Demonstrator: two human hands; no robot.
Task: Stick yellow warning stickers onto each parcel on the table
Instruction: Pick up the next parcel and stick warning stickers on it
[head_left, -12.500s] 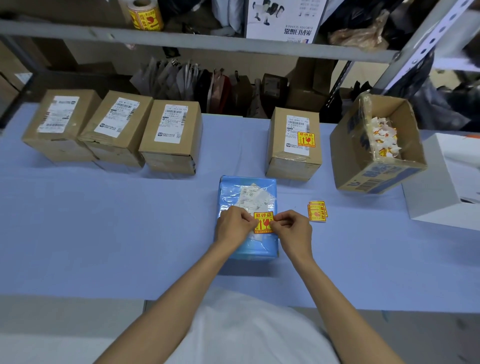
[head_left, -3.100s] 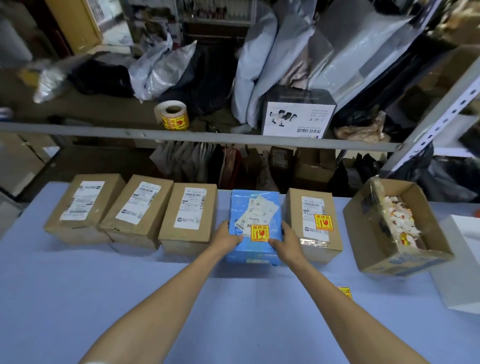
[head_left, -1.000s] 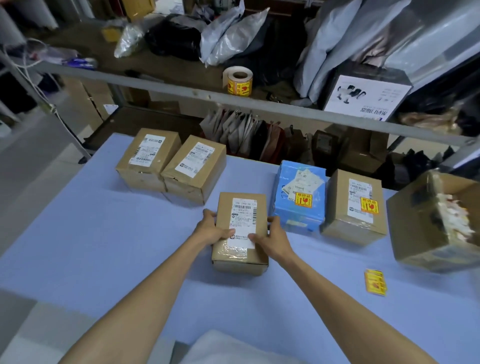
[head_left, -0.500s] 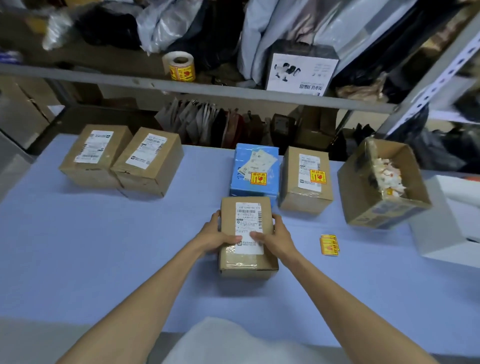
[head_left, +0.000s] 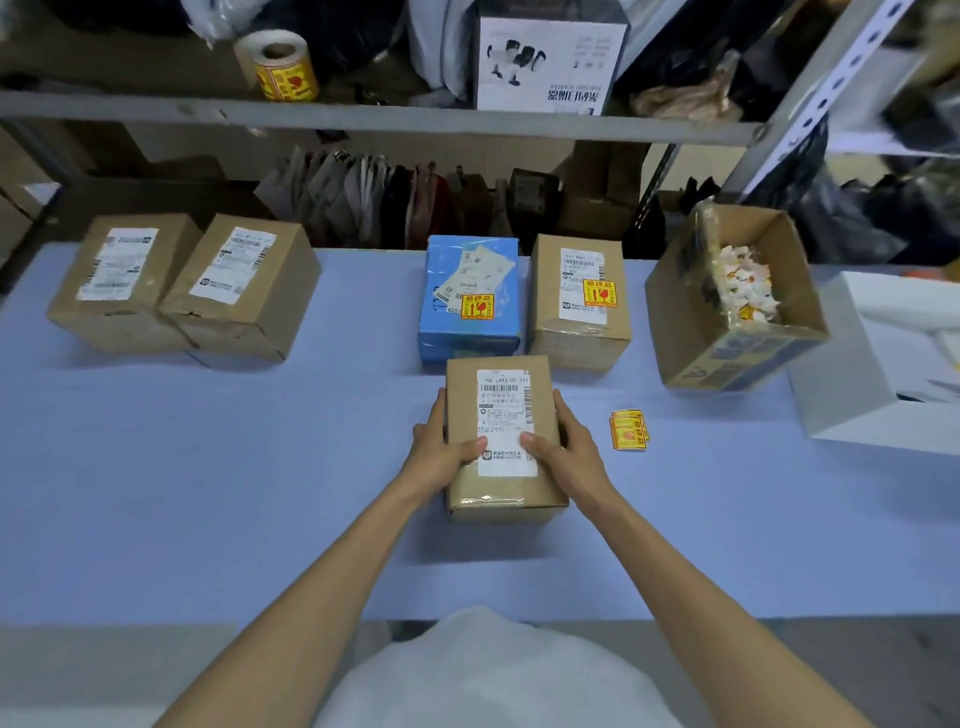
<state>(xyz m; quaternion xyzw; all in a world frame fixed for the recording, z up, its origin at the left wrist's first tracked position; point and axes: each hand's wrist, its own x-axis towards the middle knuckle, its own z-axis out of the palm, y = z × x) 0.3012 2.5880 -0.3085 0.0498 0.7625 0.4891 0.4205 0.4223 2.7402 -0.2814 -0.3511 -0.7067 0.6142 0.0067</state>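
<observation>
Held parcel: brown cardboard box with white shipping label (head_left: 501, 499), flat on pale blue table (head_left: 208, 467), just in front of the blue parcel (head_left: 467, 338).
Left hand (head_left: 439, 454): we see it gripping the box's left side, thumb on top.
Right hand (head_left: 566, 449): grips the right side, thumb on the label.
Stickers: small stack of yellow warning stickers (head_left: 628, 429) on the table, near the right hand, apart.
Stickered: blue parcel, brown parcel (head_left: 579, 338) beside it.

A parcel packing room: labelled cartons (head_left: 239, 291) on a blue table (head_left: 208, 493), a metal shelf (head_left: 363, 117) behind holding a sticker roll (head_left: 278, 65).
</observation>
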